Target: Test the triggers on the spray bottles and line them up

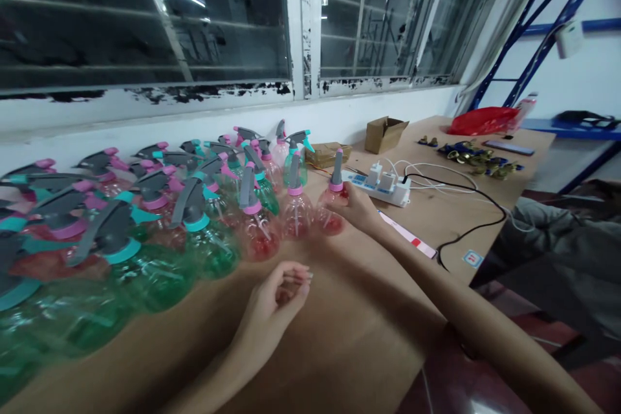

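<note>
My right hand (pixel 356 206) is closed around the side of a clear pink spray bottle (pixel 330 222) with a grey trigger head and pink collar. This bottle stands upright at the right end of a crowd of similar bottles. My left hand (pixel 280 294) is over the tabletop, nearer to me, its fingers loosely curled and nothing in it. Closest to that hand are a pink spray bottle (pixel 261 236) and a green spray bottle (pixel 213 252) with a turquoise collar. Another pink spray bottle (pixel 295 215) stands just left of the one I hold.
Several more green and pink bottles fill the table's left side, below a barred window (pixel 218 13). Behind my right hand lie a power strip (pixel 383 189) with cables and an open cardboard box (pixel 385 136). Brass fittings (pixel 480 158) and a red plastic bag (pixel 482 121) are farther right.
</note>
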A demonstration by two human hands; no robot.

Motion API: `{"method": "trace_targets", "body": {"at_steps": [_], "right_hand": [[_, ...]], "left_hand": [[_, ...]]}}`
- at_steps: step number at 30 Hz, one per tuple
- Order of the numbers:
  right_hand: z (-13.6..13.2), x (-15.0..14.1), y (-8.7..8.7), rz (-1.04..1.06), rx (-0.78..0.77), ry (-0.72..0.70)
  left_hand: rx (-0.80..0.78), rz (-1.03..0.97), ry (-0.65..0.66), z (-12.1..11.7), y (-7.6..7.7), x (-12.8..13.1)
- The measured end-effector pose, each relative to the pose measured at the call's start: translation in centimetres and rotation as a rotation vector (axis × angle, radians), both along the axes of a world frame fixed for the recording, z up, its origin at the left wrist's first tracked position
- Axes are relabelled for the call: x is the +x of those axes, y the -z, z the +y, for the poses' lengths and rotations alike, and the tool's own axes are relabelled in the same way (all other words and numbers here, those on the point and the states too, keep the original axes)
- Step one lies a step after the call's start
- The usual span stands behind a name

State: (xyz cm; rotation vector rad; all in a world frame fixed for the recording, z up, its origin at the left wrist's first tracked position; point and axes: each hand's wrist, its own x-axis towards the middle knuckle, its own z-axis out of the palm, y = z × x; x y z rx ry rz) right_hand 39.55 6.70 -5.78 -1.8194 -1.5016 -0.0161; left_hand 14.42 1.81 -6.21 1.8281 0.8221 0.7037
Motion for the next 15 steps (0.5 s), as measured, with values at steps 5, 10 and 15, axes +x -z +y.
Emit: {"method": "trace_targets", "body": {"at_steps": [5, 10, 15], "right_hand": [[-4.1, -1.5, -0.5, -0.055, -0.007, -0.031], [-8.1, -5.1, -0.5, -0.078, 0.017, -0.117], [-10.1, -11.2, -0.2, -0.087, 0.058, -0.297]], "left_hand": [[-0.035, -0.087, -0.007, 0.7, -0.4, 1.1], [0.021, -0.112, -0.034, 0.2, -1.6, 0.9], [0.105, -0.105, -0.02, -1.0, -3.1, -1.3]]}}
